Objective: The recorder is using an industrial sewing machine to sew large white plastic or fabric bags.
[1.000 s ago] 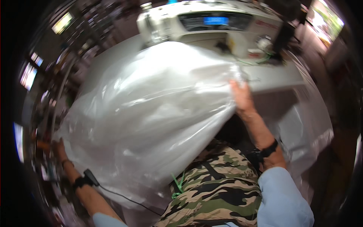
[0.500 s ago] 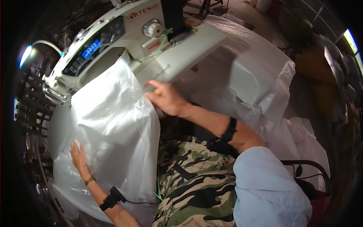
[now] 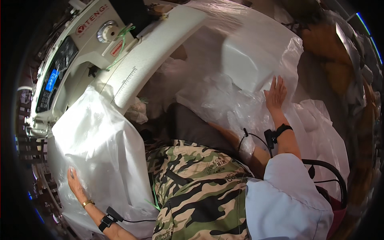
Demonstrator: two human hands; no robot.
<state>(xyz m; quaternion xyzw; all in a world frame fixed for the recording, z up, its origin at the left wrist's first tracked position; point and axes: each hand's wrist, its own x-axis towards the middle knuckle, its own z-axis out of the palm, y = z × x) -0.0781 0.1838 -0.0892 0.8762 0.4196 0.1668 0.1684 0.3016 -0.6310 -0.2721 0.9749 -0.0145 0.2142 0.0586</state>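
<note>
My left hand (image 3: 77,186) rests on a white woven plastic sheet (image 3: 106,140) that drapes down from the sewing machine (image 3: 90,38); its fingers are stretched out. Over to the right, my right hand (image 3: 276,94) lies with fingers extended on a heap of translucent plastic sheets (image 3: 244,60). Neither hand grips anything that I can see. The upper corner of the white sheet lies by the machine's pale bed (image 3: 138,66), below its arm.
Green thread (image 3: 120,46) hangs near the machine's dial. A black curved chair frame (image 3: 336,176) stands beside my right sleeve. More crumpled clear plastic (image 3: 318,120) spreads at the right, and camouflage fabric (image 3: 200,188) covers my lap.
My right hand has swung from the white sheet's edge by the machine bed over to the plastic heap on the right. My left hand stays on the white sheet. The view has shifted right.
</note>
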